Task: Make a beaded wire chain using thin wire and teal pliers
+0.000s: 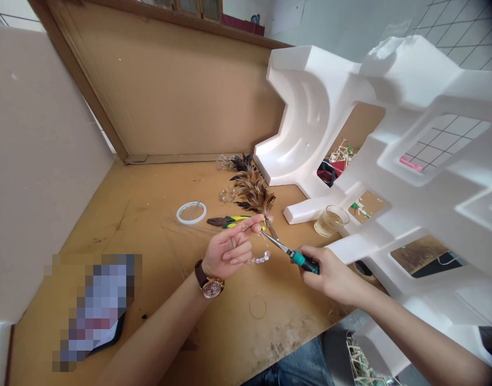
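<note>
My left hand (232, 247), with a watch on its wrist, pinches a thin wire strung with clear beads (261, 260) that hang below the fingers. My right hand (330, 273) grips teal-handled pliers (291, 253), whose tip meets the wire at my left fingertips. A bunch of brown feathers (251, 192) lies just behind the hands, its stem end close to the plier tip.
Yellow-and-green pliers (229, 220), a white tape ring (191, 213) and loose beads (225, 195) lie on the brown board table (149, 203). A glass of liquid (330, 220) stands by a large white foam block (390, 161) on the right. Cardboard walls stand behind and left.
</note>
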Tool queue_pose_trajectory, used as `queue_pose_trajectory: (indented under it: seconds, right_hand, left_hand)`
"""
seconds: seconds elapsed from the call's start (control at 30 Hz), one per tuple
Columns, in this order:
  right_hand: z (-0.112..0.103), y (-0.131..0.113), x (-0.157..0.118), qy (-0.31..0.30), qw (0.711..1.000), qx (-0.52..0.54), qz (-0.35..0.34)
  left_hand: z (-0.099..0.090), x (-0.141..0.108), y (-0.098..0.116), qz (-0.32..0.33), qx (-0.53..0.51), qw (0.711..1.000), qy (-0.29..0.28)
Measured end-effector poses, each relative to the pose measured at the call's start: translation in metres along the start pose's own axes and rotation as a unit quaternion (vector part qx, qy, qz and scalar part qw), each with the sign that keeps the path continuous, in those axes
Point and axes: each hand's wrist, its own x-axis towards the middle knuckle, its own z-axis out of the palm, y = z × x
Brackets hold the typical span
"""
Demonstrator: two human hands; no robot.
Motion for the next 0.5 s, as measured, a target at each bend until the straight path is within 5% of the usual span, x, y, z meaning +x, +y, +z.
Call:
queue_pose_trajectory:
  seconds: [0.5]
  right_hand:
    - [0.0008,0.0016,0.0013,-0.036,0.998,0.058,0.001]
  left_hand:
    - [-0.0027,0.0000,0.0005,-0.006,0.006,1.000,-0.019]
